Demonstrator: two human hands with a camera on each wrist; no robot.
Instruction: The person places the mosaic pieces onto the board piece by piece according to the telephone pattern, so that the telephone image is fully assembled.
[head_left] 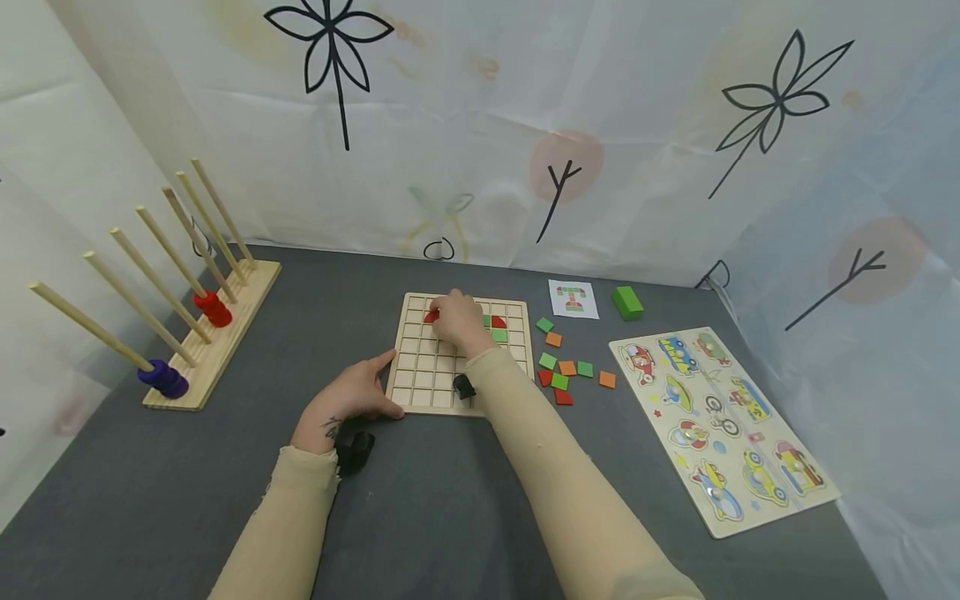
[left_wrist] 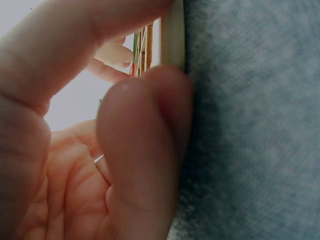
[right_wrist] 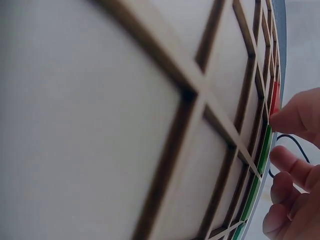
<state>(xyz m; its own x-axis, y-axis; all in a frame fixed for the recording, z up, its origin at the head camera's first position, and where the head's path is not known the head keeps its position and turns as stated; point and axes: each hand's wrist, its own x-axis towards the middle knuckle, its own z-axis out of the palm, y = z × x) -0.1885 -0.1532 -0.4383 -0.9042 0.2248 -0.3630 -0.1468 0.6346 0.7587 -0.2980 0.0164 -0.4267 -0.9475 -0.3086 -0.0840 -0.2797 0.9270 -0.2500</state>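
Note:
A wooden grid board lies on the dark table, with a red piece in its upper left part. My right hand reaches over the board. In the right wrist view one fingertip touches the red piece, with a gap between it and the other fingers. Green pieces sit along that row. A rounded red piece and a green square lie right of the hand. My left hand touches the board's lower left edge with thumb and index finger spread.
Loose green, orange and red tiles lie right of the board. Behind them are a pattern card and a green block. A picture puzzle board lies at right; a wooden peg stand stands at left.

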